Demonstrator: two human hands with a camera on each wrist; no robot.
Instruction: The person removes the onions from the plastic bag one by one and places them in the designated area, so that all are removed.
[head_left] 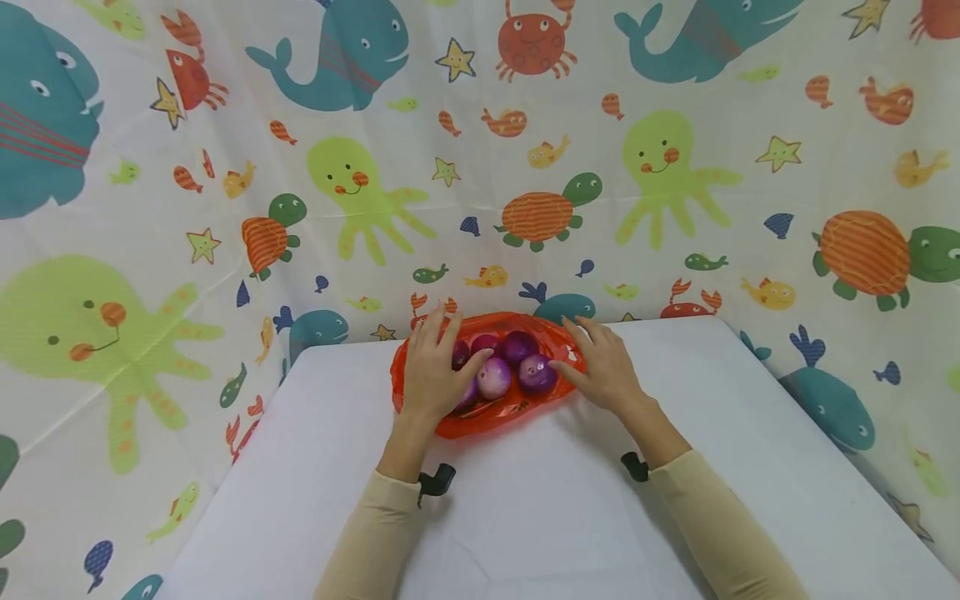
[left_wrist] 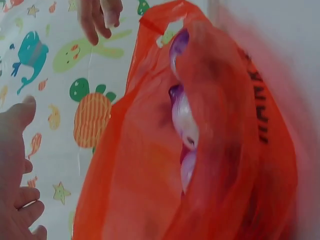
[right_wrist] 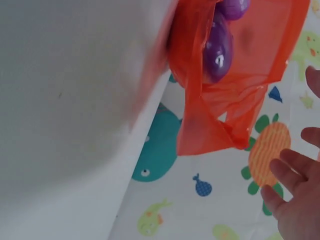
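The bench (head_left: pixel 540 517) carries a red bag (head_left: pixel 459 427) near its far edge, mouth parted, likely for access. The left hand (head_left: pixel 433 371) and right hand (head_left: pixel 606 371) frame it, fingers spread, holding nothing. The bag's sides seemingly keep the purple onions (head_left: pixel 495 379) gathered.

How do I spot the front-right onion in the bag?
On the table, far side, find the red bag. Take the rightmost onion in its front row. Unlike the pale onion on its left, it's darker purple and nearest the right hand.
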